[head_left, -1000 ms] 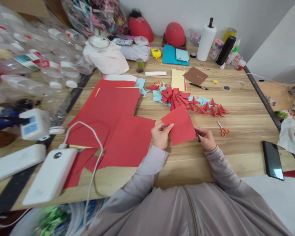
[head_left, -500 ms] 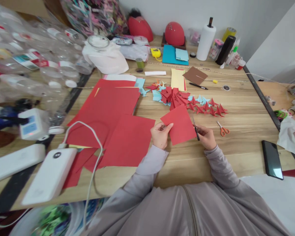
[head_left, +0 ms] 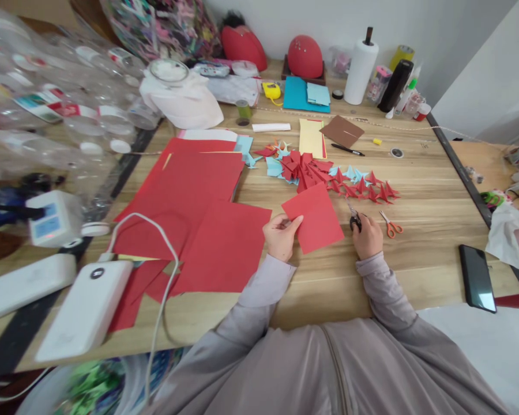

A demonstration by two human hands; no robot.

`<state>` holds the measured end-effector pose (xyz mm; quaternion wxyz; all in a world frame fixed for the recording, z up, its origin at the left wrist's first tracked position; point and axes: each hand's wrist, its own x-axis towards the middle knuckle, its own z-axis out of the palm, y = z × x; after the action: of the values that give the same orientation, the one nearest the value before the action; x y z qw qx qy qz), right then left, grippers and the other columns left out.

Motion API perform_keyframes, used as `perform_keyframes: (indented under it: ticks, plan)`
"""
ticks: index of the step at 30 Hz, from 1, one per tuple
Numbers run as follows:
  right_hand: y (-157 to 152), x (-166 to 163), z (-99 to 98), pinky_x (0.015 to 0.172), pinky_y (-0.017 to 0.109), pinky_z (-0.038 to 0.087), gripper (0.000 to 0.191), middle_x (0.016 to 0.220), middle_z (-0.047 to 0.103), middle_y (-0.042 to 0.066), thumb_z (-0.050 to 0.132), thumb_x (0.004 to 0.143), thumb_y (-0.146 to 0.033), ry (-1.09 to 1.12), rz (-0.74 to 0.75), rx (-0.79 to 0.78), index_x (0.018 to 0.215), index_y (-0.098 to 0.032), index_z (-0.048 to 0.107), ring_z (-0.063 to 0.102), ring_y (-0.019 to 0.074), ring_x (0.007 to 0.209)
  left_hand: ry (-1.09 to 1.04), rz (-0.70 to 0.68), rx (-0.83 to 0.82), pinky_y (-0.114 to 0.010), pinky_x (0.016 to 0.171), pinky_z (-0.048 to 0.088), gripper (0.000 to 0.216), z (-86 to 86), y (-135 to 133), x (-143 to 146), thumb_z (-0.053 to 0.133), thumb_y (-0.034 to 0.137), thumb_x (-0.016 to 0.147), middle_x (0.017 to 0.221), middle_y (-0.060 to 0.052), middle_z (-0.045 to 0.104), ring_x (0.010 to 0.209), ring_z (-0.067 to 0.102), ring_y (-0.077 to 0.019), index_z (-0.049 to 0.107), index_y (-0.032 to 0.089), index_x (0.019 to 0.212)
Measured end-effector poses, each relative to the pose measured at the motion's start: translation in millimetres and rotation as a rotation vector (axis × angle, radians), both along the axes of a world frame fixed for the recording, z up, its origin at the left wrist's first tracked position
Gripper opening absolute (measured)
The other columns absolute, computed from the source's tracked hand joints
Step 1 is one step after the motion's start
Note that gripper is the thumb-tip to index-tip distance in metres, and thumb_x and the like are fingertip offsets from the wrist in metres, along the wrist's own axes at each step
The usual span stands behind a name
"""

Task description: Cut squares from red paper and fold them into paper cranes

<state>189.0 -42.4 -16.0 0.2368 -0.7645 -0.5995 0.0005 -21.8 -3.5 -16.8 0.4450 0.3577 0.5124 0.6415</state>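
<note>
A square of red paper (head_left: 318, 220) is pinched at its left edge between the thumb and fingers of my left hand (head_left: 282, 235). My right hand (head_left: 367, 236) grips a pair of dark-handled scissors (head_left: 353, 217), whose blades point up and away from me, apart from the paper's right edge. Just beyond the paper lies a pile of folded red and light-blue paper pieces (head_left: 305, 167). A larger red sheet (head_left: 229, 248) lies left of my left hand. Small orange-handled scissors (head_left: 391, 225) rest to the right of my right hand.
Stacked red sheets (head_left: 194, 184) lie at the left, with a white power bank (head_left: 86, 308) and its cable in front. Plastic bottles (head_left: 82, 115) crowd the far left. A black pen (head_left: 348, 150) and brown paper (head_left: 342, 131) lie farther back. A phone (head_left: 477, 278) is near the right edge.
My right hand has moved slightly right, taking the dark-handled scissors away from the paper's right edge; their blades now point farther forward. My left hand still holds the paper in nearly the same place.
</note>
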Motion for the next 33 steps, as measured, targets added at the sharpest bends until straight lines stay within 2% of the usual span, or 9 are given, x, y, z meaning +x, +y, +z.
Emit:
perform_keyframes:
  ticks: [3, 8, 15, 20, 24, 30, 33]
  plan:
    - [-1.6, 0.9, 1.3, 0.081, 0.036, 0.045, 0.031, 0.095, 0.069, 0.015, 0.05, 0.08, -0.016, -0.054, 0.002, -0.01, 0.106, -0.012, 0.066, 0.06, 0.0251, 0.088, -0.004, 0.0, 0.003, -0.019, 0.048, 0.033, 0.02, -0.6, -0.1, 0.0, 0.08, 0.027, 0.056, 0.052, 0.005, 0.05, 0.048, 0.041, -0.0056, 0.064, 0.015, 0.059]
    - [-1.9, 0.8, 3.9, 0.078, 0.033, 0.045, 0.032, 0.094, 0.069, 0.011, 0.051, 0.079, -0.019, 0.043, -0.014, 0.043, 0.107, -0.016, 0.066, 0.06, 0.0234, 0.086, 0.03, 0.035, -0.02, -0.019, 0.048, 0.033, 0.021, 2.5, 0.1, -0.5, 0.08, 0.028, 0.055, 0.052, 0.005, 0.051, 0.048, 0.042, -0.006, 0.065, 0.015, 0.062]
    - [-1.6, -0.6, 3.1, 0.076, 0.032, 0.042, 0.032, 0.088, 0.065, 0.012, 0.047, 0.081, -0.012, -0.144, 0.034, -0.057, 0.106, -0.013, 0.068, 0.055, 0.0229, 0.083, 0.035, 0.003, -0.004, -0.02, 0.05, 0.036, 0.021, -2.9, -0.4, -0.5, 0.08, 0.029, 0.057, 0.051, 0.005, 0.051, 0.049, 0.043, -0.0063, 0.065, 0.015, 0.06]
    - [-3.5, -4.2, 0.1, 0.076, 0.036, 0.041, 0.035, 0.096, 0.058, 0.016, 0.045, 0.084, -0.013, -0.22, 0.008, -0.034, 0.11, -0.014, 0.068, 0.051, 0.024, 0.084, 0.046, -0.036, -0.009, -0.02, 0.05, 0.037, 0.02, -3.6, -3.2, 1.3, 0.08, 0.029, 0.058, 0.052, 0.004, 0.054, 0.049, 0.044, -0.0068, 0.067, 0.015, 0.062]
    - [-6.3, -6.2, 2.2, 0.075, 0.036, 0.039, 0.032, 0.106, 0.055, 0.016, 0.047, 0.082, -0.015, -0.253, -0.033, 0.007, 0.104, -0.02, 0.071, 0.049, 0.0254, 0.09, 0.049, -0.065, -0.018, -0.021, 0.049, 0.037, 0.018, 3.0, -5.4, 3.2, 0.079, 0.029, 0.057, 0.053, 0.003, 0.057, 0.049, 0.045, -0.0076, 0.067, 0.016, 0.06]
    - [-10.1, -4.5, 10.9, 0.078, 0.04, 0.034, 0.025, 0.089, 0.057, 0.012, 0.052, 0.082, -0.019, -0.254, -0.121, -0.003, 0.094, -0.023, 0.074, 0.049, 0.0236, 0.083, 0.074, -0.089, -0.026, -0.022, 0.049, 0.039, 0.018, 6.5, -5.9, 3.8, 0.079, 0.03, 0.057, 0.054, 0.002, 0.059, 0.049, 0.046, -0.0086, 0.067, 0.017, 0.06]
    - [-11.3, -4.3, 14.1, 0.081, 0.043, 0.032, 0.023, 0.092, 0.057, 0.012, 0.053, 0.082, -0.019, -0.295, -0.125, 0.008, 0.087, -0.022, 0.074, 0.048, 0.0243, 0.085, 0.077, -0.093, -0.032, -0.021, 0.049, 0.038, 0.019, 5.8, -5.8, 3.7, 0.079, 0.03, 0.056, 0.054, 0.002, 0.058, 0.049, 0.046, -0.0085, 0.066, 0.017, 0.059]
